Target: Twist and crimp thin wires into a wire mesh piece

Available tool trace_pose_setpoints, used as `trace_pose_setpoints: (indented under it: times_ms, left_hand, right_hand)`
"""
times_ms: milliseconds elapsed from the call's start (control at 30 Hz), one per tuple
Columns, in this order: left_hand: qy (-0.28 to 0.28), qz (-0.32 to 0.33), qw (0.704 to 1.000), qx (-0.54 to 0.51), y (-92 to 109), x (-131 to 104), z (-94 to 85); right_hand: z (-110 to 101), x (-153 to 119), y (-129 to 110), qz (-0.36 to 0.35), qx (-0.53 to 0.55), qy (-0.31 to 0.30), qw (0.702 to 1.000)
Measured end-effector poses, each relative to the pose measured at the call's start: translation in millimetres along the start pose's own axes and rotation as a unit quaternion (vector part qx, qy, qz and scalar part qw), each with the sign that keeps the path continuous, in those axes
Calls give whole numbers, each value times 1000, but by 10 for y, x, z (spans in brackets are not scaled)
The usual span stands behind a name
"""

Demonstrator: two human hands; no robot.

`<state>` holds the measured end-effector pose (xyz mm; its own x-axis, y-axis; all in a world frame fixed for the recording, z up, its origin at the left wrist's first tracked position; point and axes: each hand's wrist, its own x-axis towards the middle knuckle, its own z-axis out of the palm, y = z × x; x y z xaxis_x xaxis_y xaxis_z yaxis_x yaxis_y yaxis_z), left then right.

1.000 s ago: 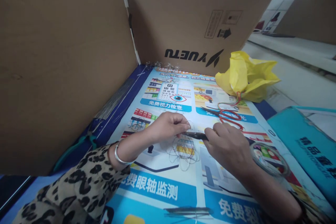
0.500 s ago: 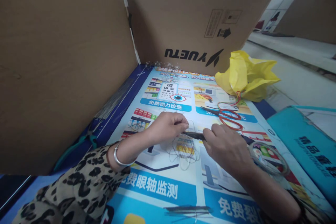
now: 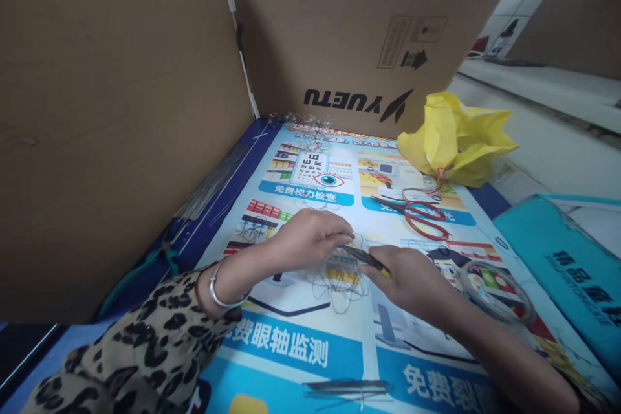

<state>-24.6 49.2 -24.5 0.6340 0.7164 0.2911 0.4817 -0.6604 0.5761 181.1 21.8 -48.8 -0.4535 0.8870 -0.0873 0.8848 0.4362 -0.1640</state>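
A pair of dark, long-nosed pliers (image 3: pixel 361 255) is gripped in my right hand (image 3: pixel 405 275), with a bit of yellow handle showing. Its tips reach to the fingertips of my left hand (image 3: pixel 315 239). My left thumb and fingers pinch the thin bent wire of a tangled wire piece (image 3: pixel 339 281), which hangs over the printed sheet just below. The exact spot where the jaws meet the wire is too fine to make out. A coil of clear wire or tubing (image 3: pixel 499 291) lies under my right forearm. Red-handled scissors (image 3: pixel 422 217) rest beyond my right hand.
Cut dark wire lengths (image 3: pixel 347 388) lie at the near edge. Teal-handled pliers (image 3: pixel 145 272) are at left, beside a tall cardboard wall (image 3: pixel 121 110). More wire shapes (image 3: pixel 301 121) sit at the back. A yellow bag (image 3: pixel 451 142) and a teal box (image 3: pixel 567 278) are at right.
My right hand has turned and dropped slightly left, tilting the pliers so a yellow handle part shows. My left hand has shifted a little to the right.
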Motion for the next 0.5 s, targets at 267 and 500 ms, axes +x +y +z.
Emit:
trace_pose_setpoints:
  times_ms: [267,500]
  left_hand:
    - [-21,37,999,5,23,-21,9]
    - [13,-42,999,-15,-21,15,25]
  right_hand:
    - [-105,-15,43,-30,87,-46,995]
    - [-98,-41,39,-20,24,-25,999]
